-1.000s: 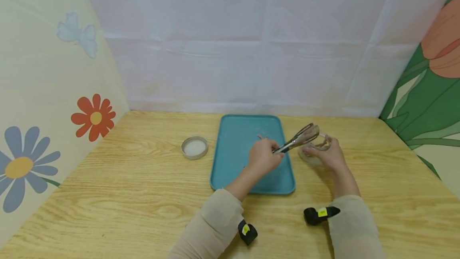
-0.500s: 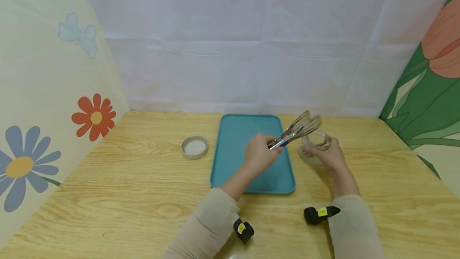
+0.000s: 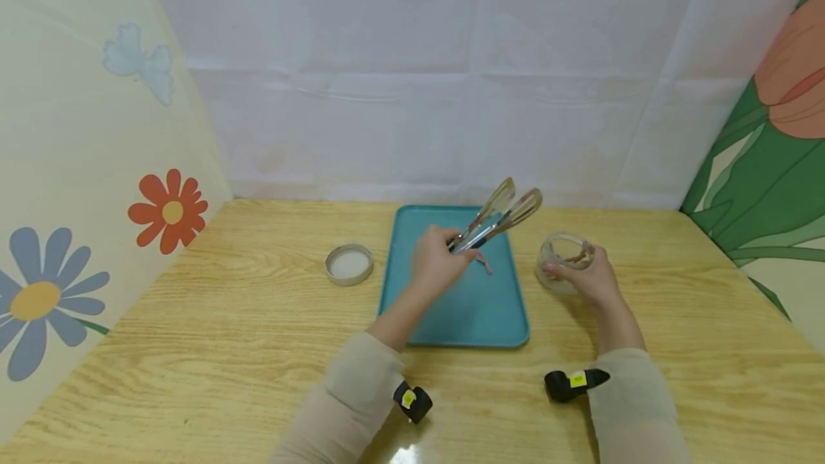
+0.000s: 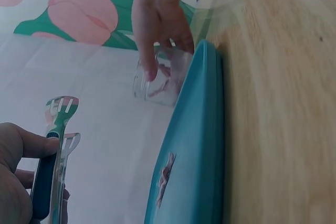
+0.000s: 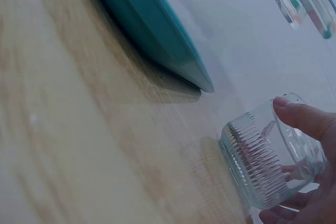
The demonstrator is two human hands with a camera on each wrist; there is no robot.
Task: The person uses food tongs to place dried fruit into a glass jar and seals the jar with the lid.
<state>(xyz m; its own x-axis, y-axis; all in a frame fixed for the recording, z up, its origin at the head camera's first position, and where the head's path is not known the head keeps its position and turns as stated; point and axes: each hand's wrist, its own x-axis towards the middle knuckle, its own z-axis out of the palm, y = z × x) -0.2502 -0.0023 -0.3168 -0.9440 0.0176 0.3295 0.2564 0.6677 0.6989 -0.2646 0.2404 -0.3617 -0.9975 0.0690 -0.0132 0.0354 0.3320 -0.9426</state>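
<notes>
My left hand holds a pair of metal serving tongs with dark grips above the tray. The slotted tips are spread apart, with no piece visible between them. On the blue-green tray lies a thin, wrinkled pinkish strip, partly covered by my left hand in the head view. To the tray's right, my right hand grips a clear ribbed glass jar around its upper part. Through the glass several similar pinkish-brown pieces show. The jar's mouth has no lid on it.
Left of the tray, a round shallow lid with a pale inside lies on the wooden table. White cloth stands behind the table, with flower-printed panels at both sides.
My left hand has drawn the tongs left and up, from over the jar to above the tray. The tips have spread apart. My right hand stays on the jar.
</notes>
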